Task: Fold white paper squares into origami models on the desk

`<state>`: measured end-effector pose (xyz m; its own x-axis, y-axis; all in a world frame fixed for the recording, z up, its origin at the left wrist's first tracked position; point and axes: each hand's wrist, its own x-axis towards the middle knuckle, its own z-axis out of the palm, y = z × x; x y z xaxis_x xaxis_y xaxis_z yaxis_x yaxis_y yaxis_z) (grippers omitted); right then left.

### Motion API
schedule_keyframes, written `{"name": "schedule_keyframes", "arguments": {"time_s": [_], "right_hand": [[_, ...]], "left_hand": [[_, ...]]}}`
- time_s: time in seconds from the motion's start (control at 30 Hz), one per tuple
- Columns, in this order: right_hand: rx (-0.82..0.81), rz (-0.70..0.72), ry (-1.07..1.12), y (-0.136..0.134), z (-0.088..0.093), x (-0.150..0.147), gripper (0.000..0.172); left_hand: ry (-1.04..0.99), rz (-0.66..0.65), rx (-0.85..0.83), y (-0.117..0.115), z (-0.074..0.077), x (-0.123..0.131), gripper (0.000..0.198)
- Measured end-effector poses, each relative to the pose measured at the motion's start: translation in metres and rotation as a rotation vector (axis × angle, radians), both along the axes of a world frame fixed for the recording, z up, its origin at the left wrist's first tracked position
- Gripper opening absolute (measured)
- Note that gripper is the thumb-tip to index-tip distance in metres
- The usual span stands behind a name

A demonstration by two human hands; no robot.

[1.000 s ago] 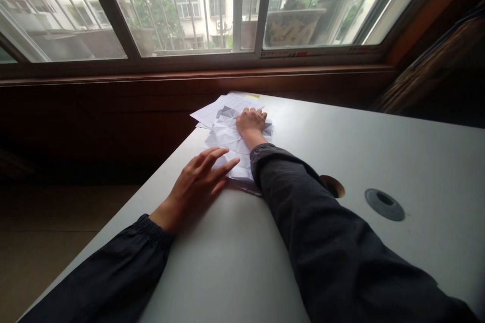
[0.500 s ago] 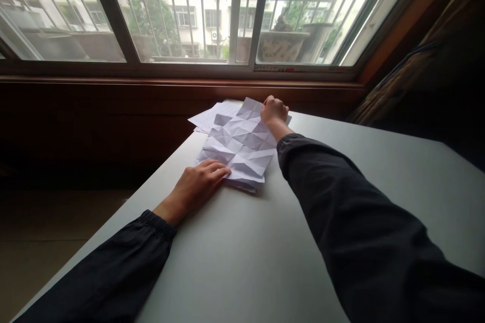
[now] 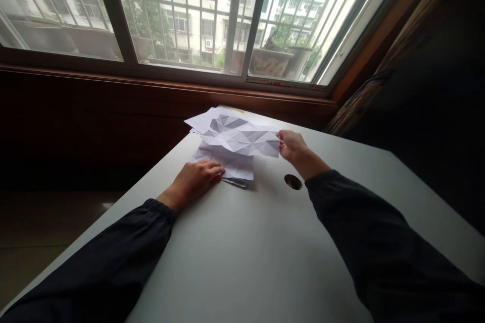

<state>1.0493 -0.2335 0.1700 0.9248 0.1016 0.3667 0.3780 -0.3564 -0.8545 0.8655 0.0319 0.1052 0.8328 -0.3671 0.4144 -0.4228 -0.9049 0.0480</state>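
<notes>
A white sheet of paper point(image 3: 242, 141) covered in crisscross fold creases is lifted at its right side. My right hand point(image 3: 293, 147) is closed on its right edge, fingers pinched. Beneath it lie further creased white sheets point(image 3: 238, 167), stacked near the table's left edge. My left hand point(image 3: 199, 177) rests on the lower left corner of this stack, fingers stretched out and lying flat. How many sheets are in the stack I cannot tell.
Other papers point(image 3: 199, 120), apparently with writing, lie at the far corner of the white table point(image 3: 227, 252). A round hole point(image 3: 293, 181) is in the tabletop near my right hand. A barred window point(image 3: 197, 15) stands beyond, with a curtain point(image 3: 364, 91) at right.
My right hand has come nearer and to the right, pulling the creased sheet's far edge over toward me. Lower sheets and the table hole now show. My left hand stays on the stack.
</notes>
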Motion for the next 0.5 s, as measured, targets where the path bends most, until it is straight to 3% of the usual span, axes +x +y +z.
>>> {"name": "schedule_keyframes", "arguments": {"time_s": [0.13,0.2,0.23,0.3,0.37,0.43,0.5], "right_hand": [[0.18,-0.075,0.184,0.005,-0.031,-0.076,0.018],[0.202,-0.018,0.269,0.002,-0.044,-0.117,0.017],[0.176,0.082,0.371,-0.002,-0.048,-0.135,0.016],[0.01,0.211,0.356,-0.013,-0.049,-0.16,0.023],[-0.251,0.181,0.033,-0.025,-0.043,-0.166,0.024],[-0.506,0.203,-0.32,-0.034,-0.03,-0.154,0.022],[-0.713,0.384,-0.485,-0.034,-0.018,-0.131,0.039]], "left_hand": [[0.024,0.017,-0.014,0.0,0.002,-0.002,0.027],[0.032,0.043,-0.017,0.0,0.002,-0.003,0.027],[0.036,0.054,-0.019,0.001,0.002,-0.003,0.027],[0.048,0.068,-0.029,0.001,0.002,-0.004,0.026],[0.062,0.076,-0.044,0.002,0.003,-0.004,0.026],[0.077,0.078,-0.054,0.003,0.002,-0.004,0.026],[0.09,0.084,-0.062,0.003,0.002,-0.004,0.026]]}}
